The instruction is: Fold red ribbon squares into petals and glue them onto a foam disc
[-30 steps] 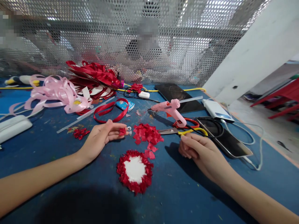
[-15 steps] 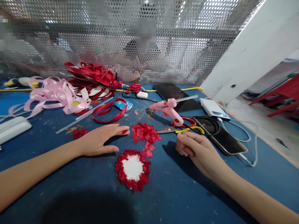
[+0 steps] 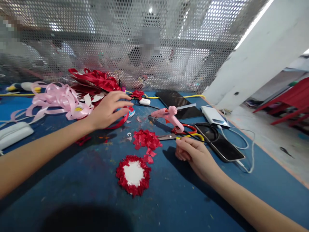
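My left hand reaches over the red ribbon loop, fingers apart and nothing seen in them; it partly covers the ribbon and a small blue packet. My right hand is closed beside the yellow handle of the scissors; what its curled fingers hold, if anything, is hidden. Between the hands lies a heap of red ribbon scraps, with a googly eye to its left. Nearer me rests a white disc ringed with ruffled red scraps.
A pink glue gun stands behind the scissors. A phone, a white power bank and cables lie right. Pink ribbon and stacked red ribbon pieces lie back left. A perforated metal screen borders the table's far side.
My left hand has lifted from beside the scraps and moved away from me to the ribbon loop. The googly eye now shows where that hand was. My right hand stays closed by the scissors.
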Motion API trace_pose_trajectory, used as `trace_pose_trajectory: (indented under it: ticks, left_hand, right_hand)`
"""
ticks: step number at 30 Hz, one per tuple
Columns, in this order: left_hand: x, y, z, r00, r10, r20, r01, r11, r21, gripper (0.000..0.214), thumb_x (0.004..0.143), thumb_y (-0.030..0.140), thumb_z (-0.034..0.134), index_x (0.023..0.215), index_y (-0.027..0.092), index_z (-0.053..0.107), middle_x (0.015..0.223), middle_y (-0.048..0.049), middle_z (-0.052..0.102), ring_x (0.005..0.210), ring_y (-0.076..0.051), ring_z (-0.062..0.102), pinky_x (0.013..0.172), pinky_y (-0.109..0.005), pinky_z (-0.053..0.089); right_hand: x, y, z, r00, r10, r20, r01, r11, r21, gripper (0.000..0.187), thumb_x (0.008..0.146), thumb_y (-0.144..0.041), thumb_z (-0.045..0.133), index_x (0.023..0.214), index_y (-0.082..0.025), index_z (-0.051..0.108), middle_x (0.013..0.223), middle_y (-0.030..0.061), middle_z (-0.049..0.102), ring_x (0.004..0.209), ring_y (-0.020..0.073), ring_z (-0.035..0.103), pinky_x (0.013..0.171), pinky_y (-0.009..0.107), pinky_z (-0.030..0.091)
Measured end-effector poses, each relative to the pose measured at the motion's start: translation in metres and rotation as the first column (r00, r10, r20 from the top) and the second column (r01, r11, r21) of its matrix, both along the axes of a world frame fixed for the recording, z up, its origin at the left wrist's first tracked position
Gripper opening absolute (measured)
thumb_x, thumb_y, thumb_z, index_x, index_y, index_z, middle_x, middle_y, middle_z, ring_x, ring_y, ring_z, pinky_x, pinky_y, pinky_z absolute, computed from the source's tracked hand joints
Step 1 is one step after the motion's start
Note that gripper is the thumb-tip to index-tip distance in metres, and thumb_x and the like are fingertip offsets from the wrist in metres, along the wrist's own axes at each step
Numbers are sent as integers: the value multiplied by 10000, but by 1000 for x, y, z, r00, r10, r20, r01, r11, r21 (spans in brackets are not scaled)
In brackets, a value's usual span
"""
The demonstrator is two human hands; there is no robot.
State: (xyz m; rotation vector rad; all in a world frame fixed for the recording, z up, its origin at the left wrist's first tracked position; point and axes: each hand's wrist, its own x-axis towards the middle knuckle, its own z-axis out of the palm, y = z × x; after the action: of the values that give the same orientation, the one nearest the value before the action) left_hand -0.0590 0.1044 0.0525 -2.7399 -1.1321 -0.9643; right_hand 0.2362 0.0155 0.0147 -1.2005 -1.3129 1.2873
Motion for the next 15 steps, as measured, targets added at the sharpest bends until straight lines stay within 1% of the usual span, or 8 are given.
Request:
trace_pose_trajectory:
  ticks: [1,3,5,6,8,9,12,15]
  left_hand:
    - [7,15,2,1000,-6,-28,5,1000,-29,445,938,409,304,1084,212,676,1231,-61,598,1212,-230,454,1083,-417,283]
    - [22,42,3,979,8,-202,-30,994,-107,485,943,393,262,1040,194,694,1217,-77,606,1176,-230,484,1038,-406,326]
    - [36,63,0,964,17,-264,-44,994,-98,425,904,421,377,973,167,710,1181,-106,623,1178,-268,482,1024,-446,317]
    - [42,70,-2,954,4,-299,-31,996,-86,384,884,416,425,899,175,723,1165,-98,634,1213,-280,452,1056,-473,256]
    - [51,79,-7,933,-23,-360,1,998,-62,329,863,389,476,786,189,725,1090,-79,669,1203,-275,459,1080,-489,179]
    - [54,82,-9,920,-32,-391,12,998,-54,318,863,371,479,757,196,722,1045,-71,685,1165,-262,489,1079,-482,173]
    - [61,87,-14,884,-21,-467,7,999,-31,314,882,320,451,773,196,719,944,-83,708,995,-229,575,1028,-448,255]
    - [63,92,-16,848,24,-529,-25,1000,5,292,885,265,447,818,172,716,946,-114,705,985,-247,580,993,-457,291]
  right_hand:
    - [0,0,0,1000,-1,-10,1,1000,-2,461,722,-466,699,485,-195,411,427,-70,322,424,77,331,455,248,285]
    - [0,0,0,1000,-1,-30,1,1000,-7,452,720,-454,702,489,-192,415,425,-73,321,421,73,325,453,246,282]
    - [1,0,0,999,-1,-40,0,1000,-13,433,722,-447,700,498,-189,434,425,-74,324,419,71,320,453,244,279]
    - [1,0,0,999,-2,-44,1,1000,-16,427,725,-446,696,502,-187,440,427,-75,327,418,70,317,452,244,276]
    - [3,-1,0,999,-3,-48,2,1000,-20,420,731,-445,689,507,-186,446,430,-75,332,417,68,314,453,243,269]
    - [4,-1,0,999,2,-48,-3,1000,-22,418,736,-444,685,509,-186,446,430,-76,333,416,68,315,454,242,266]
    - [6,0,-2,999,24,-36,-25,999,-27,411,744,-440,673,511,-185,452,423,-79,326,410,68,319,453,240,257]
    - [7,0,-4,999,34,-3,-34,999,-25,412,756,-437,653,505,-186,443,423,-75,335,411,69,326,453,240,252]
